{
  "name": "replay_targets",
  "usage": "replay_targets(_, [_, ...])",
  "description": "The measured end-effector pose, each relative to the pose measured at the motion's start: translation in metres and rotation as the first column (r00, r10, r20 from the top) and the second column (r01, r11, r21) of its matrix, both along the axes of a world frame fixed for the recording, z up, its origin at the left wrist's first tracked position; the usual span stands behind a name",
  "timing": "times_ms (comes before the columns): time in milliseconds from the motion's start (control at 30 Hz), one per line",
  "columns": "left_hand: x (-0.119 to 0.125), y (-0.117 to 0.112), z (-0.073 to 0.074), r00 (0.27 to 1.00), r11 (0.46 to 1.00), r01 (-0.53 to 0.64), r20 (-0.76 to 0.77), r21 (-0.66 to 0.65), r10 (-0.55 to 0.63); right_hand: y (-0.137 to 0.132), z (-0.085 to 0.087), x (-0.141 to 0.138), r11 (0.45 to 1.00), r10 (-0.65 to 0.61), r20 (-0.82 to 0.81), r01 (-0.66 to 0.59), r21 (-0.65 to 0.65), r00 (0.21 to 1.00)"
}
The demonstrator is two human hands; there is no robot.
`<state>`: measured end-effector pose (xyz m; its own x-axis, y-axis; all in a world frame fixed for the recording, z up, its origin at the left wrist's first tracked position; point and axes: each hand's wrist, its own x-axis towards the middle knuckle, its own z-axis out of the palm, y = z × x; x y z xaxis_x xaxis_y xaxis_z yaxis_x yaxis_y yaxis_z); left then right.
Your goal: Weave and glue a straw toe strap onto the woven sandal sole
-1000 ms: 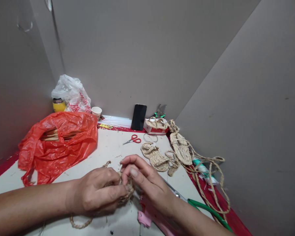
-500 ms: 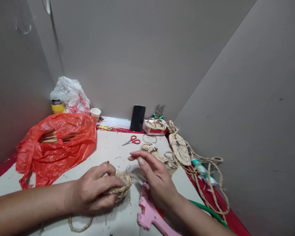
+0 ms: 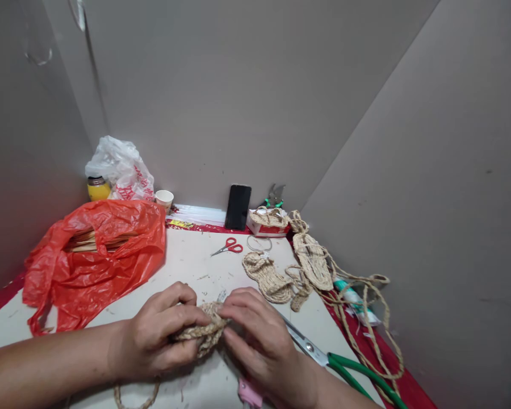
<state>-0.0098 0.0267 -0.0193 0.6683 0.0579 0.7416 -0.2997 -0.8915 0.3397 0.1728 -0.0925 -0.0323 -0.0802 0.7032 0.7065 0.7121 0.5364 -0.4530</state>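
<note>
My left hand is closed around a small coiled piece of braided straw rope, held over the white board. A loose end of braid loops out below the left wrist. My right hand has its fingertips pressed against the right side of the same straw piece, so both hands grip it. Under the right hand lies a pink glue gun, mostly hidden by the hand and forearm. Green-handled scissors lie just right of that hand, partly covered by it.
An orange-red plastic bag lies left. Along the back stand a yellow-bodied jar, paper cup, phone and red-white box. Small red scissors, a woven straw sole and trailing rope lie mid-board and right.
My right hand has come down and left from above the glue gun onto the straw piece, and its fingers have closed. The green-handled scissors show more now; the glue gun shows less.
</note>
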Motion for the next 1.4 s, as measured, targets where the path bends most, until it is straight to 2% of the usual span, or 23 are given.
replay_targets(333, [0.004,0.0,-0.001,0.998,0.993,-0.029,0.045,-0.117,0.034,0.01,-0.001,-0.001,0.989,0.031,-0.206,-0.06,-0.136,0.978])
replay_targets(500, [0.008,0.005,0.0,0.992,0.988,-0.066,0.101,-0.137,0.081,0.019,-0.001,0.003,0.986,0.015,-0.194,-0.047,-0.161,0.981])
replay_targets(567, [0.009,0.009,-0.002,0.992,0.978,-0.079,0.08,-0.193,0.096,0.023,0.0,0.005,0.986,-0.004,-0.189,-0.027,-0.163,0.982])
replay_targets(733, [0.009,0.016,0.0,0.992,0.896,-0.127,-0.078,-0.426,0.103,0.031,0.003,0.005,0.966,-0.066,-0.308,-0.016,-0.256,0.949])
replay_targets(900, [0.008,0.019,0.011,0.979,0.814,-0.179,-0.178,-0.553,0.095,0.033,0.004,0.0,0.927,-0.09,-0.424,-0.08,-0.366,0.901])
replay_targets(1000, [0.007,0.02,0.013,0.978,0.744,-0.167,-0.206,-0.647,0.04,0.033,0.004,-0.003,0.905,-0.114,-0.463,-0.1,-0.413,0.879])
replay_targets(1100, [0.008,0.022,0.012,0.981,0.688,-0.131,-0.192,-0.713,-0.012,0.034,0.001,-0.006,0.901,-0.138,-0.428,-0.066,-0.429,0.893])
replay_targets(1233, [0.009,0.022,0.012,0.983,0.662,-0.13,-0.184,-0.738,-0.011,0.035,0.001,-0.003,0.893,-0.152,-0.31,-0.004,-0.451,0.938])
replay_targets(1333, [0.008,0.021,0.015,0.97,0.607,-0.183,-0.242,-0.773,-0.015,0.03,0.01,0.006,0.874,-0.113,-0.231,-0.014,-0.486,0.966])
replay_targets(1400, [0.008,0.02,0.019,0.961,0.552,-0.199,-0.272,-0.809,-0.052,0.023,0.021,0.014,0.878,-0.119,-0.167,0.026,-0.477,0.979])
